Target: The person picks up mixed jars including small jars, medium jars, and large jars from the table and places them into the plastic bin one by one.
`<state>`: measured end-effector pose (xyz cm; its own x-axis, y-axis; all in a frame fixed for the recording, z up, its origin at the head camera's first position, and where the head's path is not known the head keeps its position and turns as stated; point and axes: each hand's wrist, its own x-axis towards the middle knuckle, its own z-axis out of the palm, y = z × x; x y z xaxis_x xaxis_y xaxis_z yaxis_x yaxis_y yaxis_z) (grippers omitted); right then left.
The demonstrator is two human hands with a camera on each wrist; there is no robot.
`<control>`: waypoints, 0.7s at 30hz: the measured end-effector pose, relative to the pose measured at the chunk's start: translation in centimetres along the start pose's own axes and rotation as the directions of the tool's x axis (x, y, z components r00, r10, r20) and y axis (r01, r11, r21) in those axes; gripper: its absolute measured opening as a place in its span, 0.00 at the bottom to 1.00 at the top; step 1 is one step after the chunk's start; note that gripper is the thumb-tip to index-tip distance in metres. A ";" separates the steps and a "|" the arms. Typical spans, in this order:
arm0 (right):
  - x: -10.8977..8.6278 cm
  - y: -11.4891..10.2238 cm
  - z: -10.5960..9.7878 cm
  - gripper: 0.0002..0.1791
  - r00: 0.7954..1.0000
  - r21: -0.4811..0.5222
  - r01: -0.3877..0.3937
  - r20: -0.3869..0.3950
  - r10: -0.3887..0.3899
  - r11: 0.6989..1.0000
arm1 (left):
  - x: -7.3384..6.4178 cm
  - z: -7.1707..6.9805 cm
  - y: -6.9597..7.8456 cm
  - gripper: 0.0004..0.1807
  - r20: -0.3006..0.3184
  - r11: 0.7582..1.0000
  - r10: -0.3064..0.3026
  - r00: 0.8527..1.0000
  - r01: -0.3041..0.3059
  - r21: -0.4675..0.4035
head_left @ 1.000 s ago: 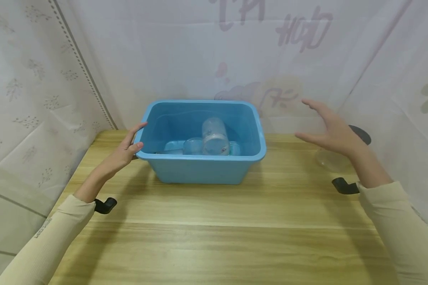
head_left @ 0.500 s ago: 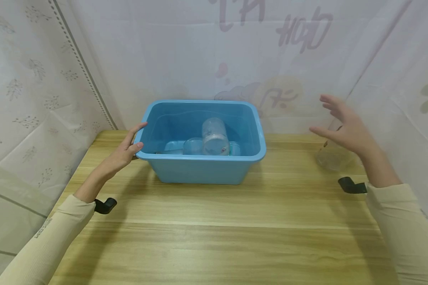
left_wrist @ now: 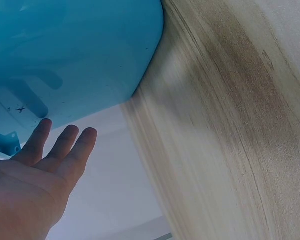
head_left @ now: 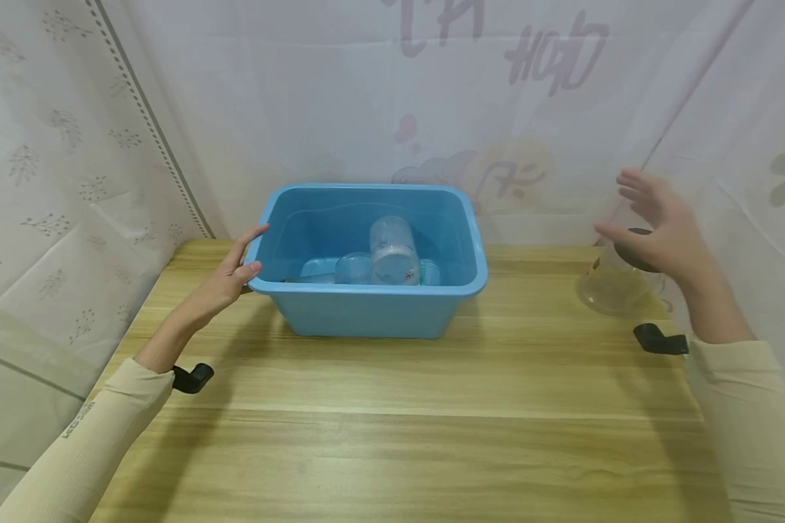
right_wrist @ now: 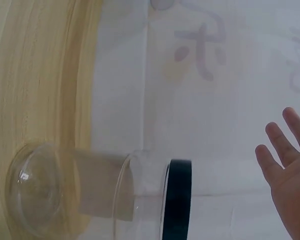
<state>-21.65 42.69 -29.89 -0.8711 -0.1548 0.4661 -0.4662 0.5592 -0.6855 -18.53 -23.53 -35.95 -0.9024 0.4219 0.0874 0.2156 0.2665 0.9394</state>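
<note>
In the head view my left hand holds the left end of a blue plastic tub, thumb and index finger at its rim. Below that rim, in the left wrist view, the other fingers of this hand extend straight against or close to the tub's outer wall. My right hand is raised with spread fingers, overlapping the dark lid of a clear jar that stands on the table's right side. The right wrist view shows the black lid apart from the fingers, with nothing in the hand.
Inside the tub lie several clear containers, among them a clear jar tipped on its side and a round one. The wooden table ends at pale patterned curtains behind and on both sides.
My right hand has moved right, away from the tub and toward the lidded jar, its fingers staying spread. My left hand and the tub have stayed in place.
</note>
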 end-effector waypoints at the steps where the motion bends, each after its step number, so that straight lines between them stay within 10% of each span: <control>1: -0.1 0.1 -0.1 0.48 1.000 -0.001 -0.007 -0.008 0.007 1.000 | 0.0 0.0 0.0 0.35 0.000 1.000 0.000 1.000 0.000 0.000; 21: -1.4 1.7 -1.7 0.38 0.967 0.039 -0.153 -0.202 0.158 0.987 | 0.0 0.0 0.1 0.35 -0.002 1.000 -0.006 1.000 0.006 0.004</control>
<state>-20.96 45.20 -30.77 -0.8846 0.1029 0.4549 -0.3329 0.5437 -0.7704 -18.53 -23.51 -35.81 -0.9045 0.4184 0.0830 0.2121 0.2723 0.9385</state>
